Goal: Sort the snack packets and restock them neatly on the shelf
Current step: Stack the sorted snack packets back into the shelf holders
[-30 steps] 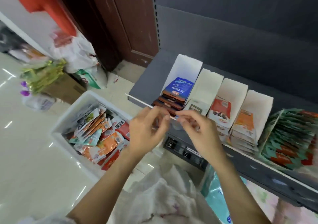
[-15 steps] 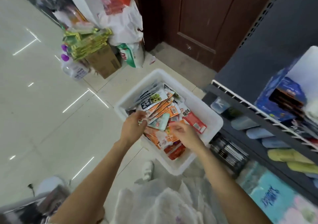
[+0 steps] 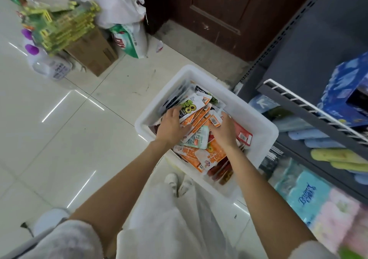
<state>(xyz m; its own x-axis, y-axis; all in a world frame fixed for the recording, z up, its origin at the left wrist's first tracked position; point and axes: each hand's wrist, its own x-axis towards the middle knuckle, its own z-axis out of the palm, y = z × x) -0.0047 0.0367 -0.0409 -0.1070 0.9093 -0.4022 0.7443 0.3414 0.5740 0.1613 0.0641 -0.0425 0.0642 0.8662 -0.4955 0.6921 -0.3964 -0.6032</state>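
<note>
While the white rectangular plastic bin (image 3: 256,119) is being searched, orange foil snack packets (image 3: 199,119), slanting toward one o'clock, are being pressed between the spread left hand (image 3: 171,125) and right hand (image 3: 224,129).

Both hands (image 3: 199,127) deeper among packets (image 3: 197,119)

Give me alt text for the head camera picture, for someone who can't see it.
Both hands reach into a white bin of mixed snack packets on a tiled floor; the left hand and right hand rest on the pile. A dark shelf stands to the right.
</note>
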